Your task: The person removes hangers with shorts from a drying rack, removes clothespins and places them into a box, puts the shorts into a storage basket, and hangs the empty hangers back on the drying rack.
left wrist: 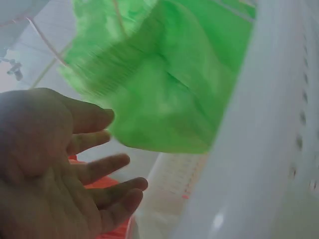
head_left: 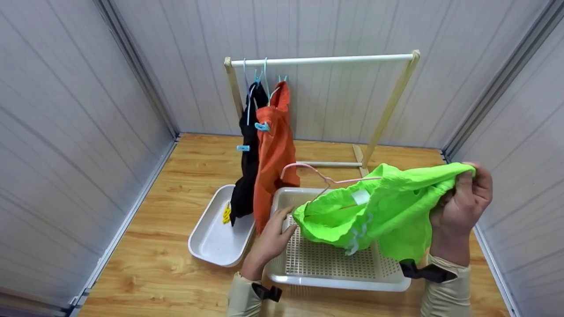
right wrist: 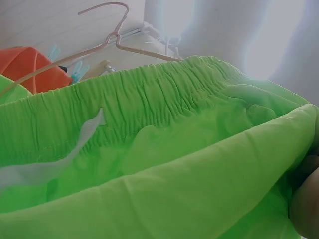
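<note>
Bright green shorts (head_left: 405,215) with a gathered elastic waistband and a white drawstring (right wrist: 84,142) hang over the basket. My right hand (head_left: 467,204) pinches their cloth at the far right, thumb against the fingers. A pink hanger (head_left: 328,179) passes into the waist opening, its hook pointing up and left. My left hand (head_left: 271,240) is at the left end of the waistband, fingertips right beside the cloth. In the left wrist view, the fingers of that hand (left wrist: 60,164) are spread, with nothing held in them.
Beneath the shorts stands a white perforated basket (head_left: 339,281). Left of it, a white tray (head_left: 216,246) holds yellow clips (head_left: 226,213). Behind, a rack with a white rail (head_left: 335,60) carries black clothing (head_left: 247,167) and orange clothing (head_left: 276,149) on hangers with blue clips (head_left: 262,127).
</note>
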The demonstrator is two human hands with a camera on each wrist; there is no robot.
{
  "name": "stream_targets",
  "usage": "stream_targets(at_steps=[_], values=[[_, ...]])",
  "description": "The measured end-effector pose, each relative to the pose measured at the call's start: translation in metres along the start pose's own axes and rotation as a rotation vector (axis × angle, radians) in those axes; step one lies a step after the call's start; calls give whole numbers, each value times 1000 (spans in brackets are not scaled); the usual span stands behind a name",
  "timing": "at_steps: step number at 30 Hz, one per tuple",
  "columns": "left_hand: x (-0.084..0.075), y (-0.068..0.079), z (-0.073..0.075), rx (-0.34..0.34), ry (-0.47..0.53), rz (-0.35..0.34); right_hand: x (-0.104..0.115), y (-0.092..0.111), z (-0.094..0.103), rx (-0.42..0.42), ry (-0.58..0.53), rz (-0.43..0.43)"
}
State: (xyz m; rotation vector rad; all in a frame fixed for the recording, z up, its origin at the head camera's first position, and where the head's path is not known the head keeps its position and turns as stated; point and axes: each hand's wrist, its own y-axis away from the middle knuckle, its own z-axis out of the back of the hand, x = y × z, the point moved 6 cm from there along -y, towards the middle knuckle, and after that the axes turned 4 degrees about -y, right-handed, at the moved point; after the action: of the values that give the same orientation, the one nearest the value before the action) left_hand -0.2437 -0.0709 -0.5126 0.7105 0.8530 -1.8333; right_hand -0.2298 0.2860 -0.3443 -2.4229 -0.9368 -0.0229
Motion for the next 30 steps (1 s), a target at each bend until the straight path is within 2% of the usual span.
stream_targets(at_steps=[3, 6, 9, 11, 14, 17, 21, 24, 30], values=[[-1, -4, 4, -56, 22, -54, -1, 1, 3, -36, -13, -21], [-9, -7, 12, -146, 16, -148, -6, 1, 6, -57, -27, -50], [-18, -8, 20, -238, -66, -229, -9, 2, 11, -62, -63, -81], [-24, -8, 26, -274, -140, -260, -11, 4, 16, -69, -92, -100], [-31, -5, 33, -279, -217, -282, -14, 5, 27, -103, -98, -128], [-38, -2, 37, -247, -263, -300, -19, 4, 39, -174, -107, -162], [-49, 0, 35, -186, -307, -325, -24, 4, 53, -265, -149, -193], [-56, -1, 34, -166, -347, -330, -25, 6, 60, -301, -157, -202], [-70, -6, 42, -254, -449, -328, -33, 14, 65, -262, -189, -280]])
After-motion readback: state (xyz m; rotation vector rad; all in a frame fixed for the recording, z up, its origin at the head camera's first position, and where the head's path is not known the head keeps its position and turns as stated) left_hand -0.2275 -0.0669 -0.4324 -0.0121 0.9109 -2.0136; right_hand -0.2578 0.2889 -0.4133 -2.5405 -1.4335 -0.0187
